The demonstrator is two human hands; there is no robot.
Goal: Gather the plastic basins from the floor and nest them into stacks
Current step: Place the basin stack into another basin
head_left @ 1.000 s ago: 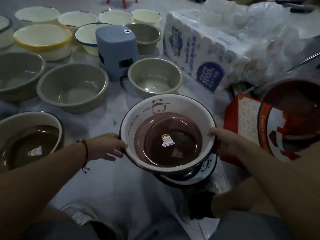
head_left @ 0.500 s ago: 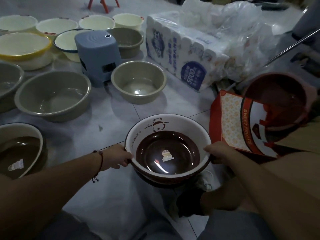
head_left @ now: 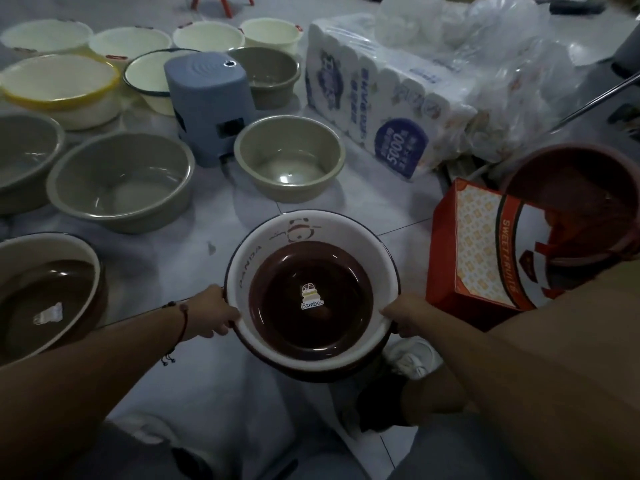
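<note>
Glossy plastic basins, round and smooth, cover the pale tiled floor [head_left: 363, 209]: four grey-green basins [head_left: 121, 181], six cream ones [head_left: 59, 84] behind. Front centre, the white panda basin [head_left: 263, 258] with a brown basin [head_left: 311, 299] nested inside sits on a dark-rimmed basin beneath. Left hand [head_left: 211, 311] and right hand [head_left: 403, 315] each grip its rim on opposite sides.

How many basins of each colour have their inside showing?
Grey-green basins: 4
Plain cream basins: 4
Cream basins with coloured rim: 2
Brown-bottomed basins: 2
Reddish-brown basin: 1
Total: 13
</note>
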